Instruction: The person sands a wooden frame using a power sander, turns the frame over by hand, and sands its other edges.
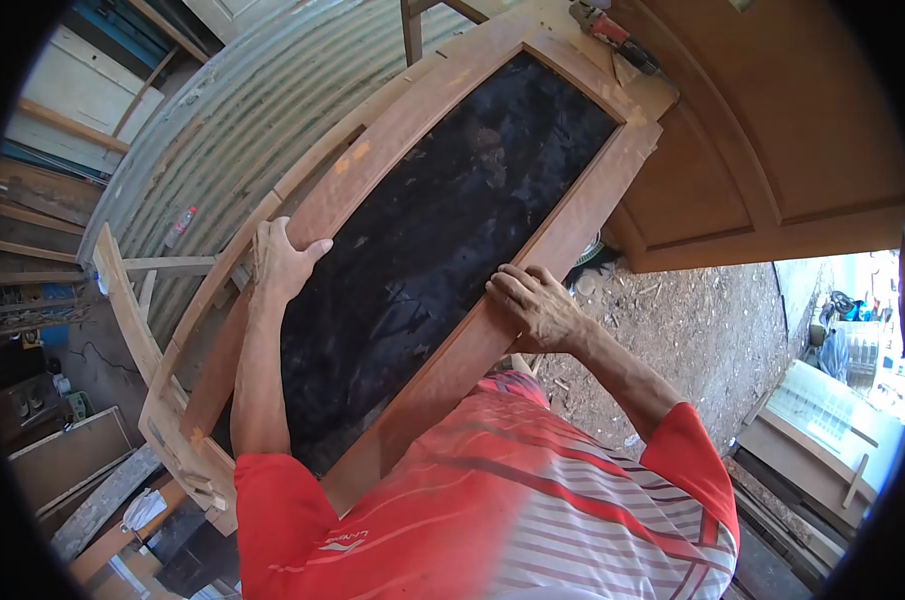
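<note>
In front of my body lies a long reddish-brown wooden frame (582,215) around a dark, glossy panel (422,245). It rests on a lighter timber bench (262,215). My left hand (284,262) is closed on the frame's left long rail, its thumb on the inner side and its fingers over the outer edge. Across the right long rail, my right hand (537,305) grips the wood, fingertips at the inner edge beside the panel. The right thumb is mostly hidden. Pale orange patches mark parts of the rails.
A red angle grinder (612,35) lies at the bench's far end. To the right stands a large brown panelled door (772,130). Corrugated metal sheeting (222,130) runs along the left, with a plastic bottle (180,227) on it. Shavings litter the dirt floor (662,340).
</note>
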Demonstrator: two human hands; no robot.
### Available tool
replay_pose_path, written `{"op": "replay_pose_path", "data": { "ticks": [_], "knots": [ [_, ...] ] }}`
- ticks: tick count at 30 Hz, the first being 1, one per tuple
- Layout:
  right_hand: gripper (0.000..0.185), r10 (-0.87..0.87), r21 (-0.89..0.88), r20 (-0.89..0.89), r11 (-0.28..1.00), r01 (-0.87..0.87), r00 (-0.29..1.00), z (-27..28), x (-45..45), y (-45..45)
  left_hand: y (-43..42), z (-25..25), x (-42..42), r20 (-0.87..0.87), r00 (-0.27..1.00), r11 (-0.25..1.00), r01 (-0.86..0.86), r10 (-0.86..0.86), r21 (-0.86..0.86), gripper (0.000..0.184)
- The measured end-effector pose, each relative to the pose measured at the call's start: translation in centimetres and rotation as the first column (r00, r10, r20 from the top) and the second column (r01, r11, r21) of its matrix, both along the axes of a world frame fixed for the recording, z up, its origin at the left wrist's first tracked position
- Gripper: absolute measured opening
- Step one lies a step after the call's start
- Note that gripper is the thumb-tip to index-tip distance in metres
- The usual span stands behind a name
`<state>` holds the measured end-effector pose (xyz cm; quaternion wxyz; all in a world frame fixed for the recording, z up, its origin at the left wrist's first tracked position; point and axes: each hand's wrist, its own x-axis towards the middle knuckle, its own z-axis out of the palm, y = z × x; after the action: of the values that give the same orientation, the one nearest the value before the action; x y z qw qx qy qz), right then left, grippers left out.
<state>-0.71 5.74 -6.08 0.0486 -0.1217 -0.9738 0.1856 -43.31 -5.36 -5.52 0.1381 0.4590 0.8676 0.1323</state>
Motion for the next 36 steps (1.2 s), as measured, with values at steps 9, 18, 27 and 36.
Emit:
{"op": "replay_pose_path", "data": {
  "ticks": [9,18,27,36],
  "knots": [
    [0.109,-0.009,0.032,-0.039,0.999,0.01,0.999,-0.6,0.1,-0.1,1.5,0.0,-0.7,0.027,1.0,1.0,0.004,-0.005,0.016,0.09],
    [0.111,-0.108,-0.078,-0.11,0.992,0.099,0.988,-1.9,-0.7,0.0,3.2,-0.8,-1.3,-0.005,1.0,1.0,0.01,-0.01,0.014,0.087],
    [0.102,-0.265,-0.129,-0.206,0.961,0.242,0.942,-0.1,2.6,3.5,0.9,3.4,17.3,0.118,0.929,0.923,0.321,-0.35,0.211,0.097],
    [0.104,-0.378,-0.024,-0.207,0.924,0.382,0.902,-0.8,10.3,11.9,-1.7,-3.2,29.8,-0.153,0.935,0.931,0.34,-0.32,0.132,0.103]
  ]
}}
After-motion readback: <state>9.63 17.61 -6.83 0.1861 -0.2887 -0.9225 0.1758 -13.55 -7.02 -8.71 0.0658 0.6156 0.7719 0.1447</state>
